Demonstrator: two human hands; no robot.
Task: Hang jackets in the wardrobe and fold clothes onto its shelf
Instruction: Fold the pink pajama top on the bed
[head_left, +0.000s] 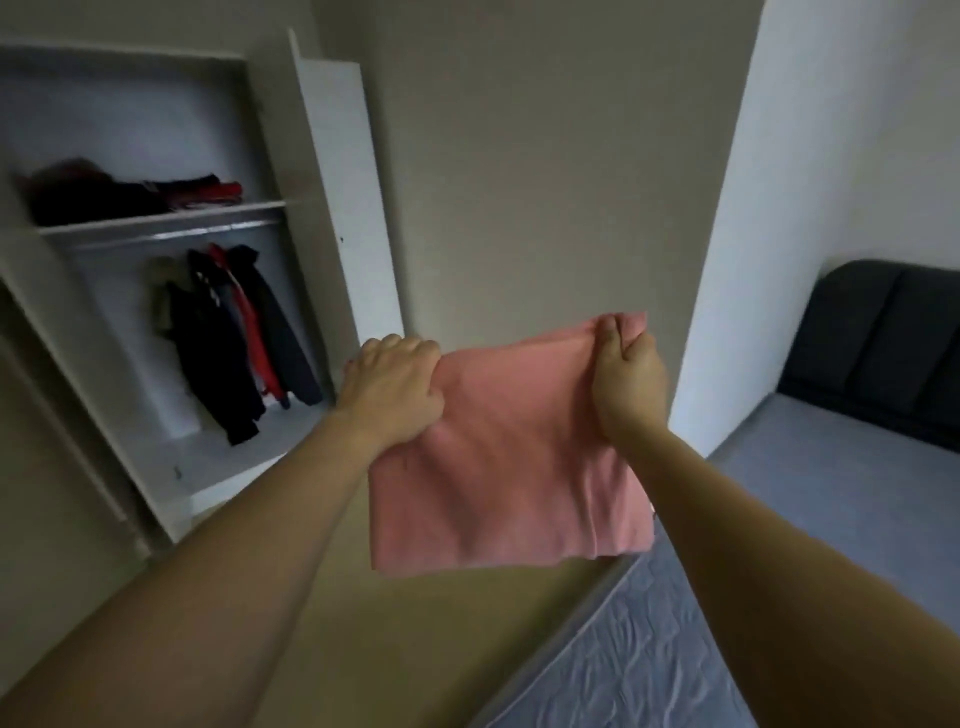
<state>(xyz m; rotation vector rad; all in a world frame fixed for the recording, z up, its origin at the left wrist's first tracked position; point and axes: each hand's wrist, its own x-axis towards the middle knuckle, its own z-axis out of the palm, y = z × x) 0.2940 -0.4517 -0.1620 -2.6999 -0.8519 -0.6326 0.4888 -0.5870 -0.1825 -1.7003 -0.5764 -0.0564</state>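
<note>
Left hand (392, 384) and right hand (626, 374) each grip a top corner of the folded pink cloth (509, 467) at frame centre; the open wardrobe (322, 156) stands upper left.

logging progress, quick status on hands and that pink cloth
Left hand and right hand both grip the pink garment, held up in the air. Wardrobe shelf already holds clothes. Nothing between the garment and the wardrobe.

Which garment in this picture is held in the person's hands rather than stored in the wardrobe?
The pink garment: the left hand and right hand grip its top edge, while the dark jackets hang from the rail and folded clothes lie on the shelf.
</note>
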